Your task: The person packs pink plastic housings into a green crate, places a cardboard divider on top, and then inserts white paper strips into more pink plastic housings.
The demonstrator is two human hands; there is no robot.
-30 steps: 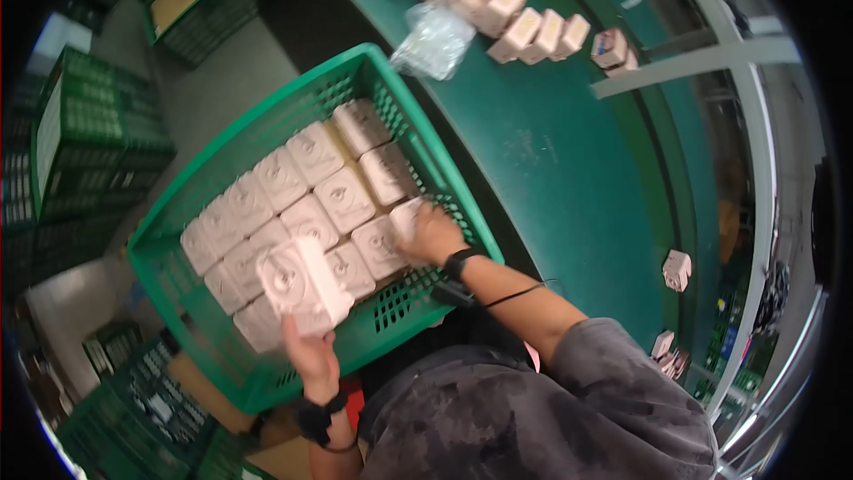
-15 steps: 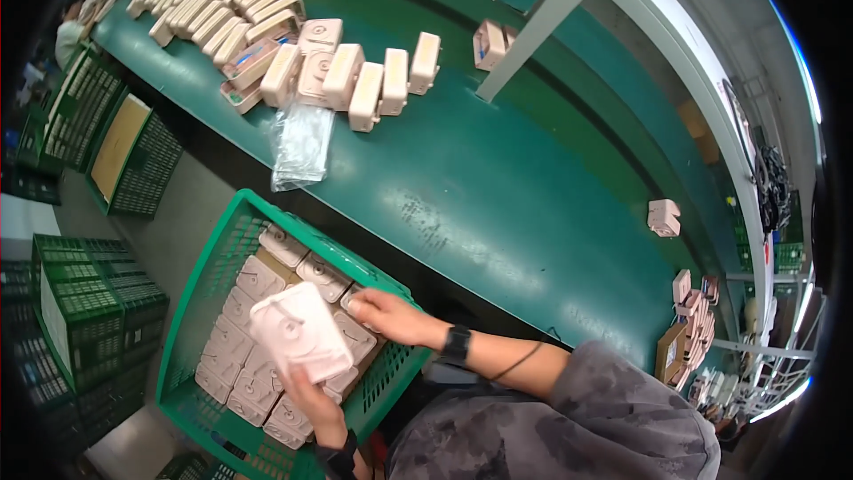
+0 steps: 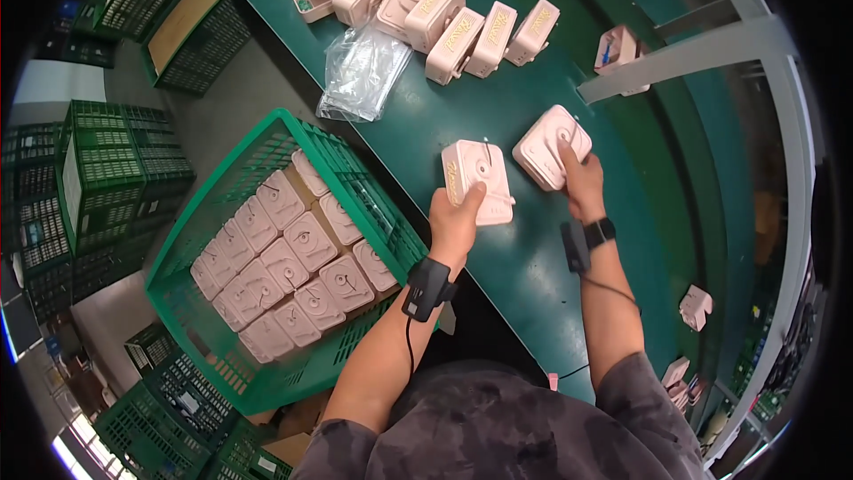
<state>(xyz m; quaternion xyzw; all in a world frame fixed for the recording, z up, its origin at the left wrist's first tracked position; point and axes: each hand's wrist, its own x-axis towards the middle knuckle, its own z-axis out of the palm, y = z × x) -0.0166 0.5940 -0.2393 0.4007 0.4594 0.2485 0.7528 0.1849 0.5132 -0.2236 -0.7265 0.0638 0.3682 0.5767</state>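
Over the green table (image 3: 498, 271), each of my hands grips a pale pink plastic box with a round disc and a thin arm on its face, like a small record player. My left hand (image 3: 451, 227) is closed round the near pink box (image 3: 489, 169), thumb pressed on its face. Further right, my right hand (image 3: 584, 185) holds a second pink box (image 3: 542, 138) by its right side, tilted, thumb also on the face. Whether either box touches the tabletop, I cannot tell. To the left, the green plastic crate (image 3: 200, 180) holds rows of similar pink boxes (image 3: 309, 240), faces up.
Several pink boxes (image 3: 435, 13) stand along the far part of the table beside a clear plastic bag (image 3: 362, 76). A grey metal post (image 3: 684, 58) rises at the far right, near an open pink box (image 3: 616, 46). Green crates (image 3: 111, 164) are stacked at the left.
Both hands have moved from the crate to above the table on the right, each now holding a pink box. The view has turned and shifted with them.
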